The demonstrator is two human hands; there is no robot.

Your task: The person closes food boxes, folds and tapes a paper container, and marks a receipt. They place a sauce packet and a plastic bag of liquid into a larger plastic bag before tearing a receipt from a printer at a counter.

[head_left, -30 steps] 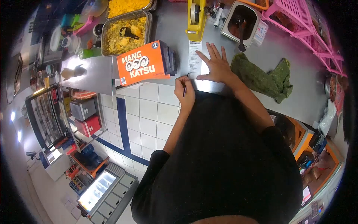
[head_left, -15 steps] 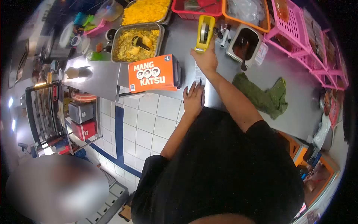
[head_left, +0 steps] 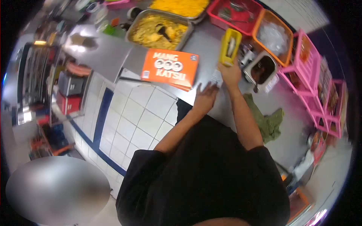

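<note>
My right hand (head_left: 231, 75) is closed around a yellow tape dispenser (head_left: 227, 56), held over the steel counter with its far end pointing away from me. A printed white paper slip (head_left: 216, 77) lies on the counter, just left of that hand. My left hand (head_left: 205, 100) rests at the slip's near end, fingers stretched out and touching it or the counter beside it. Left of both hands sits a stack of orange printed boxes (head_left: 169, 67) at the counter's edge. Motion blurs the fingertips a little.
Behind the boxes stands a steel tray of yellow food (head_left: 151, 28) with a black utensil. A red basket (head_left: 215, 19), an orange basket (head_left: 260, 35), a steel container (head_left: 273, 69) and pink racks (head_left: 298, 84) line the back and right. A green cloth (head_left: 269, 126) lies near my right forearm.
The camera view has turned, so the counter appears tilted and shifted. My right hand, still holding the tape dispenser, is somewhat closer to my left hand and the slip.
</note>
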